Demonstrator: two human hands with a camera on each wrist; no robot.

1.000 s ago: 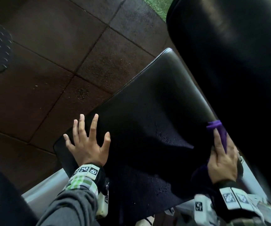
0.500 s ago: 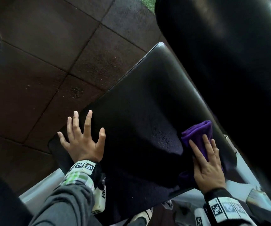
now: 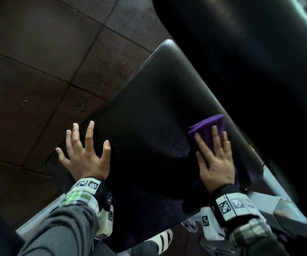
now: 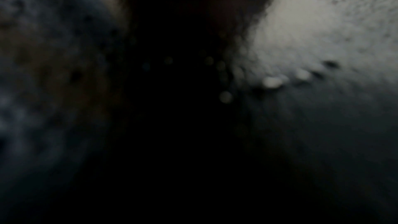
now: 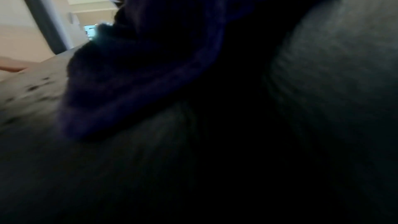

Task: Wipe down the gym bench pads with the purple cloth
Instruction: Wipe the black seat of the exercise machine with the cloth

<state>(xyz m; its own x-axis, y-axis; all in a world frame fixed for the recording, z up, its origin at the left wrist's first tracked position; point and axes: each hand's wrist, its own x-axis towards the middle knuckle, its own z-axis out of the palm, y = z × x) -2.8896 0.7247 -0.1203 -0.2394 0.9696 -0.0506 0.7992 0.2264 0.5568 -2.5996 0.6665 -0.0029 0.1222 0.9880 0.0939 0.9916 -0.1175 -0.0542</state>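
A: Status?

B: Right hand (image 3: pixel 216 159) flat on the purple cloth (image 3: pixel 207 126), fingers straight and pressing it onto the seat pad (image 3: pixel 149 111), right side, close to the backrest pad (image 3: pixel 250 61). Grip isn't pinching, just palm and fingers bearing down. Cloth is folded, part sticks out ahead of the fingertips, a bit trails out under the wrist.

A: Left?

B: Left hand (image 3: pixel 83 154) spread wide, flat on the seat pad's left edge, holding nothing. Looks like bracing. Left wrist view is dark and blurry, no use. Right wrist view shows the purple cloth bunched close to the lens, little else.

A: Pad condition?

B: Droplets or wet specks near the middle, just left of the cloth. Floor tiles (image 3: pixel 47 52) beyond.

A: How to do the stroke well?

B: My take: keep the palm flat so the whole fold contacts, sweep across toward the left hand in overlapping passes, catch those droplets, run the edges. Move the left hand off before wiping under it. Backrest pad likely needs doing too.
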